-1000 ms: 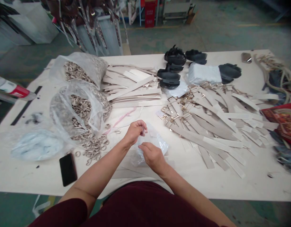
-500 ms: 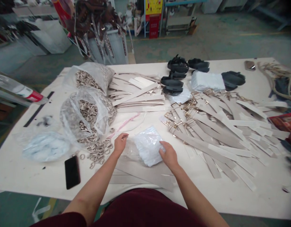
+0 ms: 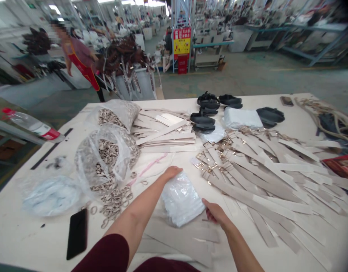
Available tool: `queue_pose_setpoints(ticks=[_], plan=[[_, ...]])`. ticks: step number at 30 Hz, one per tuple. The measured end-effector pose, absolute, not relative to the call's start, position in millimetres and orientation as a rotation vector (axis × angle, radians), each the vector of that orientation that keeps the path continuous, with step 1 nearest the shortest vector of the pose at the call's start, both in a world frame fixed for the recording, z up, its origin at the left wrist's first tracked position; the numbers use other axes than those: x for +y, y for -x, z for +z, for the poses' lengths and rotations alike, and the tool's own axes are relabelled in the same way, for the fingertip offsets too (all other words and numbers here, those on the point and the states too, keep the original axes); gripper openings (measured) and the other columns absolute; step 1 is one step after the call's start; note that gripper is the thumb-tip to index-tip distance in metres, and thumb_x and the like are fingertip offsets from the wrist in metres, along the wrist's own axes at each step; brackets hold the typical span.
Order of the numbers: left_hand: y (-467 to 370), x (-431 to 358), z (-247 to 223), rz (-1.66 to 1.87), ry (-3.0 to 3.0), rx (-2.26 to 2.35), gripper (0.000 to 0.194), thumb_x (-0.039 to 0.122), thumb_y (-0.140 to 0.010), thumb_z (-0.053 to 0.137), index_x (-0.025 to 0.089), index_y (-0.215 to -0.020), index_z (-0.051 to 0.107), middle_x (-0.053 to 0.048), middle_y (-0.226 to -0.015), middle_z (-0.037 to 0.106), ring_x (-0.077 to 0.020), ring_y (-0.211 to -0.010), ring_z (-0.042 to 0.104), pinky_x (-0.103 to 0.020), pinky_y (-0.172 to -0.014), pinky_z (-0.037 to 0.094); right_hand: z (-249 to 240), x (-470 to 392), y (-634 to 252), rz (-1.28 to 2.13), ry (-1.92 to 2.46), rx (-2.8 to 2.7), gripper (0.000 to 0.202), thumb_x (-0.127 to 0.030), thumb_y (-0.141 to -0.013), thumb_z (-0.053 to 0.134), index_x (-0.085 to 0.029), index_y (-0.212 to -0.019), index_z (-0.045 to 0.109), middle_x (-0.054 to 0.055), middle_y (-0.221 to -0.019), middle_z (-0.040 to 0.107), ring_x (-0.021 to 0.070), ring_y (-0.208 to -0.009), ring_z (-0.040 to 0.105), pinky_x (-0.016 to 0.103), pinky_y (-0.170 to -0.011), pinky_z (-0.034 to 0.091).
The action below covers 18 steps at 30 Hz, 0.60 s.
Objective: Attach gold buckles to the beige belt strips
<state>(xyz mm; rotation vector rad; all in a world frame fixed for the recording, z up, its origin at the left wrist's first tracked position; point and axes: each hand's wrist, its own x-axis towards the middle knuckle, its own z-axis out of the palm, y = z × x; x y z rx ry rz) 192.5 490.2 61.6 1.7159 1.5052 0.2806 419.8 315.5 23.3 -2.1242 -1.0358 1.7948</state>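
Note:
A clear plastic bag (image 3: 181, 200) with folded white material inside lies between my hands, near the front middle of the table. My left hand (image 3: 173, 172) is closed at its upper edge, fingertips partly hidden. On the right edge, my right hand (image 3: 214, 211) pinches the bag with the thumb on top and the fingers curled below. Flat grey-beige strips (image 3: 176, 241) lie beneath the bag, close to my body.
Two plastic bags of small beige loops (image 3: 108, 149) stand left, spilling onto the table. A phone (image 3: 77, 234) and another white packet (image 3: 51, 196) lie nearby. Buckled straps (image 3: 247, 170) spread right; black sandals (image 3: 204, 122) sit behind. A person in a red apron (image 3: 82, 62) is beyond.
My left hand has moved from the bag's loose left side up to its upper edge. The bag has turned slightly. My view has tilted up, showing a person at far left.

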Motion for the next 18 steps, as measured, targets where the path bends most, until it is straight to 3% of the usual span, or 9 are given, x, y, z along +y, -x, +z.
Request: queue_pose_setpoints(ticks=[4, 7, 11, 14, 16, 18], plan=[[-208.3, 486.2, 77.1, 0.311, -1.768, 1.503, 0.018, 0.030, -0.075, 0.060, 0.016, -0.081, 0.069, -0.004, -0.082, 0.070, -0.0182, -0.079, 0.063, -0.026, -0.073, 0.047, 6.6, 312.1, -417.6, 1.854, 1.827, -0.948, 0.052, -0.070, -0.068, 0.050, -0.019, -0.062, 0.040, -0.006, -0.046, 0.038, 0.0062, -0.038, 0.031, 0.021, -0.039, 0.021], [-177.8, 440.1, 92.0, 0.488, -1.754, 1.571, 0.025, 0.028, -0.086, 0.046, 0.016, -0.098, 0.065, -0.005, -0.094, 0.068, -0.0160, -0.091, 0.060, -0.027, -0.086, 0.045, 6.6, 310.7, -424.0, 1.796, 1.813, -1.043, 0.050, -0.067, -0.071, 0.048, -0.020, -0.060, 0.038, -0.006, -0.046, 0.036, 0.0066, -0.039, 0.030, 0.022, -0.042, 0.023], [-125.4, 341.5, 99.6, 0.786, -1.738, 1.578, 0.027, 0.032, -0.091, 0.040, 0.016, -0.094, 0.061, -0.005, -0.086, 0.064, -0.0141, -0.081, 0.059, -0.027, -0.079, 0.048, 36.0, 318.3, -426.7, 1.368, 2.126, -1.548, 0.045, -0.058, -0.079, 0.046, -0.018, -0.061, 0.051, 0.001, -0.055, 0.052, 0.0121, -0.053, 0.046, 0.025, -0.052, 0.030], [-123.2, 279.6, 84.9, 0.616, -1.872, 1.439, 0.024, 0.033, -0.086, 0.051, 0.019, -0.103, 0.060, -0.007, -0.101, 0.064, -0.0186, -0.098, 0.056, -0.035, -0.091, 0.045, 65.7, 328.2, -393.4, 0.859, 2.176, -1.804, 0.034, -0.051, -0.082, 0.047, -0.020, -0.087, 0.060, 0.003, -0.081, 0.063, 0.0152, -0.070, 0.056, 0.026, -0.059, 0.034], [-136.8, 253.2, 71.7, 0.493, -1.862, 1.457, 0.036, 0.035, -0.080, 0.059, 0.018, -0.112, 0.057, -0.010, -0.112, 0.060, -0.0242, -0.109, 0.051, -0.043, -0.097, 0.042, 82.1, 328.2, -353.7, 0.825, 1.971, -2.006, 0.035, -0.051, -0.081, 0.049, -0.021, -0.097, 0.060, 0.003, -0.088, 0.064, 0.0163, -0.078, 0.059, 0.027, -0.066, 0.039], [-147.2, 239.9, 63.2, 0.369, -1.673, 1.544, 0.036, 0.037, -0.078, 0.061, 0.017, -0.107, 0.060, -0.011, -0.108, 0.060, -0.0280, -0.107, 0.051, -0.045, -0.094, 0.043, 94.4, 320.5, -312.2, 0.876, 1.844, -2.097, 0.039, -0.052, -0.076, 0.057, -0.021, -0.099, 0.061, 0.005, -0.092, 0.064, 0.0200, -0.084, 0.062, 0.030, -0.072, 0.043]])
